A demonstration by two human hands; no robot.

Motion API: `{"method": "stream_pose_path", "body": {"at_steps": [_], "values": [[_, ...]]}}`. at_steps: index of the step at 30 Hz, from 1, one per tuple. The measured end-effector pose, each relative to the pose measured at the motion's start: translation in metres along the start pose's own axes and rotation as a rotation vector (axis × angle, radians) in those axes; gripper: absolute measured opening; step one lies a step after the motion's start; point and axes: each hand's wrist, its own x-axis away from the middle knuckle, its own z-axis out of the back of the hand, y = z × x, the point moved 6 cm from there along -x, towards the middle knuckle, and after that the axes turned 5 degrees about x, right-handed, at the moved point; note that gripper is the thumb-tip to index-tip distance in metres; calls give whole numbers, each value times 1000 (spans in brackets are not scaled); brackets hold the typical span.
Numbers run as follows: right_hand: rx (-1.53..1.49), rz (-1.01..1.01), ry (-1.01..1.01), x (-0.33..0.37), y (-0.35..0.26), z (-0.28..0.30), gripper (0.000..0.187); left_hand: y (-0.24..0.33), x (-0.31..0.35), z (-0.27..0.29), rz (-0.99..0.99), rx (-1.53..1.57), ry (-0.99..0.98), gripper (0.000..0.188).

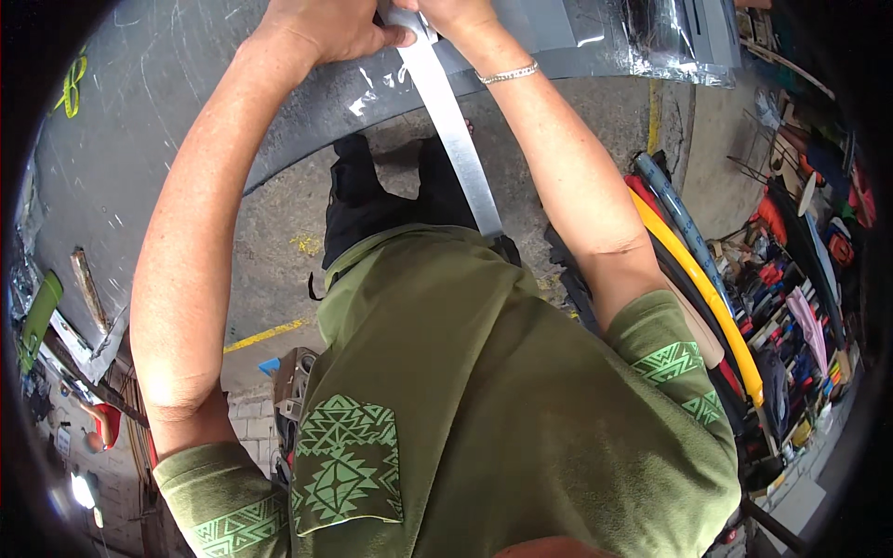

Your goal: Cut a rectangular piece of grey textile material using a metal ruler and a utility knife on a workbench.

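A long, flat silver strip (451, 130), like a metal straightedge, runs from the table edge down towards my waist. Its upper end lies between my two hands. My left hand (330, 26) is closed at that end, with the thumb pressed against the strip. Beside it, my right hand (458, 13) is curled with its fingers drawn in; the top of the picture cuts them off, so what they grip is hidden. Under both hands spreads a dark grey, scratched work surface (177, 102). Shiny clear plastic film (674, 60) lies along its right end.
A yellow-green strap or tape (73, 86) lies at the surface's far left. A stick (89, 290) and a green piece (39, 318) sit nearer. To my right stand a long yellow curved piece (712, 288) and a blue tube (684, 219), beside crowded clutter (791, 325).
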Motion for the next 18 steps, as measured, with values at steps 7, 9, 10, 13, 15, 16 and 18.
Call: {"method": "stream_pose_path", "body": {"at_steps": [7,9,10,13,15,16,18], "values": [[-154,-226,-414,14,3,-28,52,-28,17,-23,-400,449,471,107],[-433,21,95,21,5,-15,54,-20,14,-12,-580,867,413,107],[-432,18,84,19,1,-12,54,0,7,-4,-286,419,212,107],[-134,-155,-422,9,-7,-22,52,1,5,-1,35,-54,-18,108],[-113,-155,-432,10,-8,-24,51,1,5,-3,55,-74,-49,109],[-107,-156,-431,14,-1,-30,51,3,4,-4,52,-58,-59,109],[-407,26,48,23,8,-24,48,1,1,-11,51,-45,-67,110]]}}
